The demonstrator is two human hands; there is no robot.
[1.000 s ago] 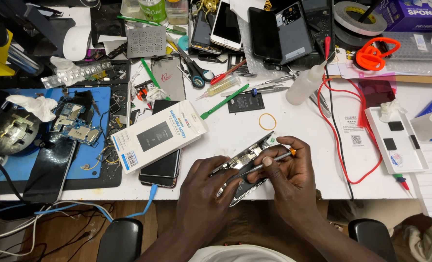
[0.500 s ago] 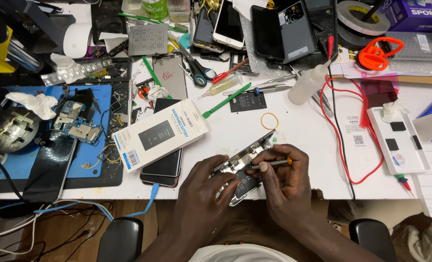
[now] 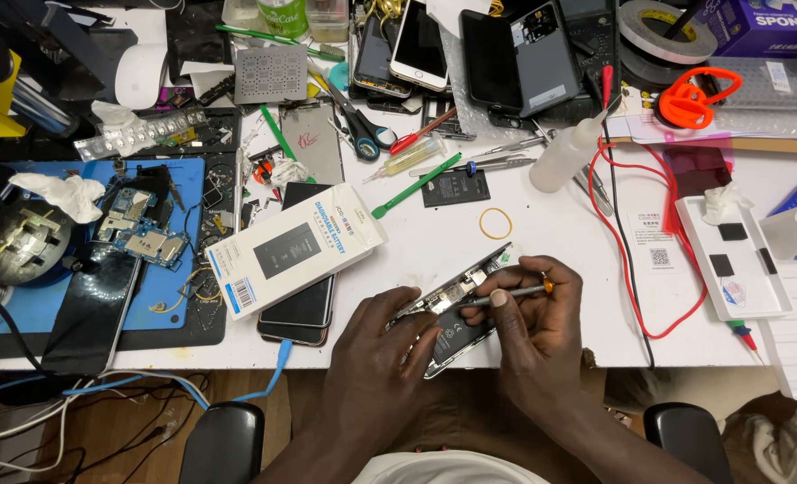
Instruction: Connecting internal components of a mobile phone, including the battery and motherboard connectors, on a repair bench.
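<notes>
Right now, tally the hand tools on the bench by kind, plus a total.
Screwdriver, in the right hand, tip on the opened phone that the left hand steadies: 1
Green pry sticks: 2
Scissors: 1
Orange suction cup: 1
Total: 5

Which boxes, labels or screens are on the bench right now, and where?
White flat box: left of the hands, black panel, barcode sticker.
Blue carton: top right corner.
Paper label: right of centre, white, square code.
Dark phone screens: top centre, blank.
Opened phone: under left hand and right hand.
</notes>
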